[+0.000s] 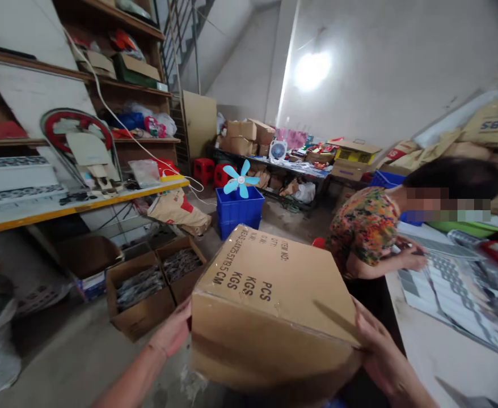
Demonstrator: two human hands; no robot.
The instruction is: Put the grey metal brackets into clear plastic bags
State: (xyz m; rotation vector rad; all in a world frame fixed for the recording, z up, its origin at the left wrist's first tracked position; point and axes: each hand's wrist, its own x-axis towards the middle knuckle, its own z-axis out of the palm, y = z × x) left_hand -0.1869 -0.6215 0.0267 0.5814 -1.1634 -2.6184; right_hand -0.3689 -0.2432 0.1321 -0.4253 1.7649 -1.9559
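Two bare hands bracket a taped cardboard carton (270,306) in a crowded storeroom, the box held tilted at the front of the head camera's view, its upper face printed with PCS, KGS and CM. The left hand (170,331) presses against the carton's left side, its fingers hidden behind the cardboard; the right hand (380,354) lies spread along the opposite side, its fingers (366,320) flat on the surface, pinching nothing. (Opposed flat palms, set low on the sides, look the steadier hold on a box this wide.) Below and to the left stand two open cartons (140,311) packed with dark patterned strips; farther off, a blue plastic crate (239,212) carries a small fan (239,179) with pale blue blades. To the right, a co-worker in a floral blouse (363,226) leans over a work table (427,340) spread with patterned sheets, one hand (413,258) resting on them, well apart from the carton.
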